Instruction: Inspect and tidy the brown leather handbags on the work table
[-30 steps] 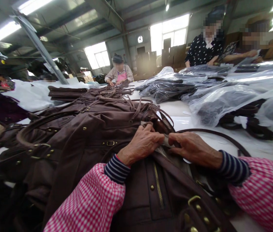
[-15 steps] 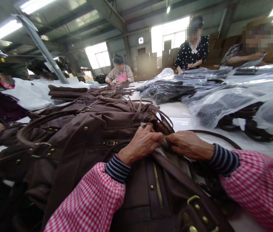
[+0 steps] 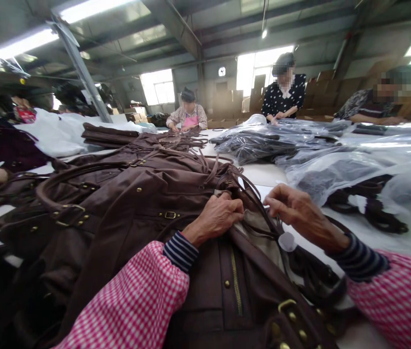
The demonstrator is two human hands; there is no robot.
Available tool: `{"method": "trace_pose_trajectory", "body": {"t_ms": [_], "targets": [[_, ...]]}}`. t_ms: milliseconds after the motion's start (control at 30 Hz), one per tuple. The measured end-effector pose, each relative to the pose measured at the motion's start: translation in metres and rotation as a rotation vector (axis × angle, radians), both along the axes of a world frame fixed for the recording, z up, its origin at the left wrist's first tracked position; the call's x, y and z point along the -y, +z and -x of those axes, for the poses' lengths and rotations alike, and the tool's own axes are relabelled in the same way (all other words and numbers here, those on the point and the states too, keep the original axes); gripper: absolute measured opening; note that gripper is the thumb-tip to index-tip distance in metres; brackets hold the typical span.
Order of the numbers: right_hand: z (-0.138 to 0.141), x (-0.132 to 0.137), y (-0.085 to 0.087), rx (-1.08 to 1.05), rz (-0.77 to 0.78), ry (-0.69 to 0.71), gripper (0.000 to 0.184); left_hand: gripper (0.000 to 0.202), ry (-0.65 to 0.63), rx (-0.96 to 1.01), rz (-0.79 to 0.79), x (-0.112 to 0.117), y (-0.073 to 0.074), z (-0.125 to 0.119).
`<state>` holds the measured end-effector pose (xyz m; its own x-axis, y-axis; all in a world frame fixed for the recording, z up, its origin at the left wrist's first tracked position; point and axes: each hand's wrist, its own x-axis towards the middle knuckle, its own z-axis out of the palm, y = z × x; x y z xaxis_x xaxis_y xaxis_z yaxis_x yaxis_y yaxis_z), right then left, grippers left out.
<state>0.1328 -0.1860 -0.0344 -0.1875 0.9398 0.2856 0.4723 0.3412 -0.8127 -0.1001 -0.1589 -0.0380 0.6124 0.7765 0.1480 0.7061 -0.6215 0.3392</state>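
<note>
Locate the brown bag (image 3: 208, 266) directly in front, laid on the white table (image 3: 259, 174), with more brown bags (image 3: 118, 208) piled to the left and beyond. Note the pale lining (image 3: 271, 248) exposed at the opening, to the right of the short brass zipper (image 3: 236, 281).

Left hand (image 3: 218, 218): closed on the bag at the opening, fingers curled over the edge. Right hand (image 3: 300, 208): raised beside the opening, near the dark cords (image 3: 270, 222), thumb and fingertips drawn close together. Cannot tell whether pinched on anything (perhaps something small and white, too blurred to confirm). Just below: a round white tag (image 3: 287, 241), hanging or resting; cannot tell which.

Handling, as judged: treat as soft, pliable and likely to slump or fold; moderately heavy, given the metal fittings; smooth but not especially slippery; not fragile, though easily creased or scratched. Take hold at the strap base (image 3: 281, 325) for lifting, or at the opening edge for steadying. Avoid pulling on the thin cords or the lining.

Brands and labels: none readable. Treat the round tag as illegible; likewise the white slip (image 3: 358, 203) among the clear plastic (image 3: 336, 174) at right.
</note>
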Motion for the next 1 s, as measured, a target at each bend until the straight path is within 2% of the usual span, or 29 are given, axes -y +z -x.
{"method": "trace_pose_trajectory", "body": {"t_ms": [133, 233, 300, 533, 700, 833, 1000], "targets": [[0.021, -0.009, -0.003, -0.382, 0.245, 0.124, 0.037, 0.019, 0.001, 0.291, 0.184, -0.002, -0.001, 0.005], [0.024, -0.013, -0.009, -0.518, 0.332, 0.172, 0.040, 0.018, -0.077, 0.523, 0.334, -0.003, -0.002, 0.007], [0.022, -0.014, -0.012, -0.541, 0.357, 0.185, 0.038, 0.017, -0.117, 0.605, 0.399, -0.003, -0.003, 0.007], [0.019, -0.014, -0.017, -0.543, 0.409, 0.159, 0.037, 0.020, -0.026, 0.659, 0.468, -0.002, -0.002, 0.004], [0.019, -0.017, -0.027, -0.562, 0.406, 0.126, 0.040, 0.024, 0.003, 0.684, 0.493, -0.001, -0.002, 0.004], [0.021, -0.016, -0.029, -0.456, 0.380, 0.122, 0.037, 0.023, -0.013, 0.670, 0.453, -0.002, -0.002, 0.004], [0.028, -0.010, -0.023, -0.375, 0.337, 0.083, 0.037, 0.018, -0.024, 0.614, 0.399, -0.003, -0.004, 0.005]]}}
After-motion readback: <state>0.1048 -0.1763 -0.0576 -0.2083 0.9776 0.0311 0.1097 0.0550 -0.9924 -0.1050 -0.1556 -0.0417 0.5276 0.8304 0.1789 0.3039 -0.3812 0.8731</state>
